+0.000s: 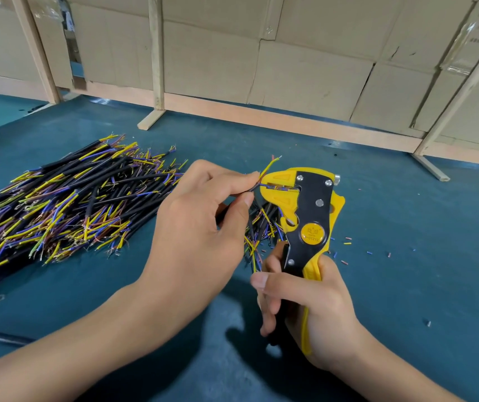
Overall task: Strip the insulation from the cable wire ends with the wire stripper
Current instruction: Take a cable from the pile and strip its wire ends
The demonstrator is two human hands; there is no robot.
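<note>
Right hand (305,309) nearest me wrapped round the wire stripper (307,216) handles, left hand (203,227) pinching a cable (254,188) into its head, big cable pile (58,207) left of the stripper

head view | worn on person | faces forward and down | close over hands, teal table (406,256)

Left hand (203,216) at frame centre, thumb and forefinger pinched together; right hand (299,309) lower right, fingers curled tight, bare forearms entering from below.
</note>
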